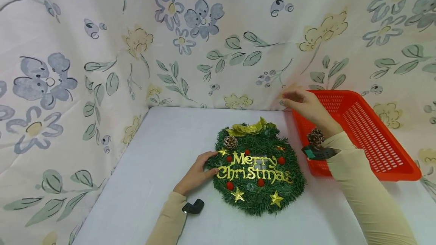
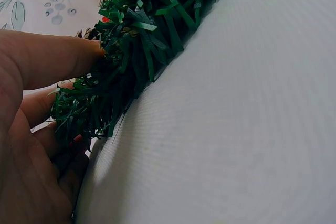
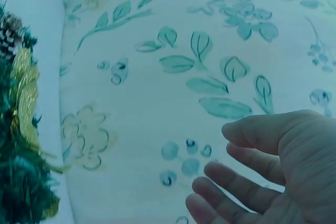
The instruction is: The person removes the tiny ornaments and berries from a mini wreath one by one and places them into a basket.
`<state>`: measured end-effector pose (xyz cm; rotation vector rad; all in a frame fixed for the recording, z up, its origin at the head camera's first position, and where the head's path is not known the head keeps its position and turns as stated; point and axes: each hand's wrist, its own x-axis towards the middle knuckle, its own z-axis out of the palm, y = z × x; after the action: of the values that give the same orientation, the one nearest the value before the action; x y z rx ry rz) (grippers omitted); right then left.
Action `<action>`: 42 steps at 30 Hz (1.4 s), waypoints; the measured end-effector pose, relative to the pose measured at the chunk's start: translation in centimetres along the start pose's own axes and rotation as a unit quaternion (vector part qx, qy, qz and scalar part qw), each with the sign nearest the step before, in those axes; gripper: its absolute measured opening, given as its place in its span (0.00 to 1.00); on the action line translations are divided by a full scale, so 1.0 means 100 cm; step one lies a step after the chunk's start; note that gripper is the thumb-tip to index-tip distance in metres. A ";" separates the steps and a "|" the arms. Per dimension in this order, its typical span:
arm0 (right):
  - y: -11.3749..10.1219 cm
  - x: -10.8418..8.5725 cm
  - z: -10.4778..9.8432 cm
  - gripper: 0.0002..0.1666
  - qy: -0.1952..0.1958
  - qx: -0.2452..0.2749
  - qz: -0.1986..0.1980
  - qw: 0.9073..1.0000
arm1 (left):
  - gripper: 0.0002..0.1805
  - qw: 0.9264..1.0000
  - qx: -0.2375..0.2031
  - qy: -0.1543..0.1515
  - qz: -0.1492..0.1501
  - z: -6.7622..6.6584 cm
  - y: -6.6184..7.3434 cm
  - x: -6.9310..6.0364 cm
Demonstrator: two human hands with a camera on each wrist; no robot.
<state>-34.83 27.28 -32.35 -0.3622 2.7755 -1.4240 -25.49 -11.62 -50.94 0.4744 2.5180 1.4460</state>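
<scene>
A green Christmas wreath (image 1: 259,203) lies on the table with gold "Merry Christmas" lettering (image 1: 253,167), gold stars, red balls, a pine cone (image 1: 230,142) and a gold bow (image 1: 250,127). My left hand (image 1: 196,173) grips its left edge, with the thumb on one side of the green tinsel (image 2: 142,40) and fingers on the other. Above the left rim of the red basket (image 1: 374,135), my right hand (image 1: 308,109) holds nothing, its fingers loosely bent and apart. Another pine cone (image 1: 315,138) shows beside the right wrist; I cannot tell what it rests on.
A white table (image 1: 143,150) lies under the wreath. Flowered cloth (image 1: 218,48) hangs behind and on the left. The perforated basket stands on the right, close to the wreath. Dark wrist straps sit on both arms.
</scene>
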 end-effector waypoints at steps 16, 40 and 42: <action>-0.030 0.021 0.043 0.26 -0.036 0.048 -0.062 0.996 | 0.34 1.000 0.000 0.006 -0.002 0.000 0.000 -0.001; -0.043 0.034 0.098 0.24 -0.083 0.083 -0.067 0.991 | 0.35 1.000 0.000 0.002 0.003 0.001 -0.001 0.001; -0.043 0.035 0.101 0.24 -0.088 0.093 -0.072 0.989 | 0.35 1.000 0.002 0.004 0.002 0.000 -0.001 0.001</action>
<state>-36.26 16.07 -34.46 -0.6595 2.4981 -1.5789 -25.58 -11.60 -51.06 0.4770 2.5283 1.4466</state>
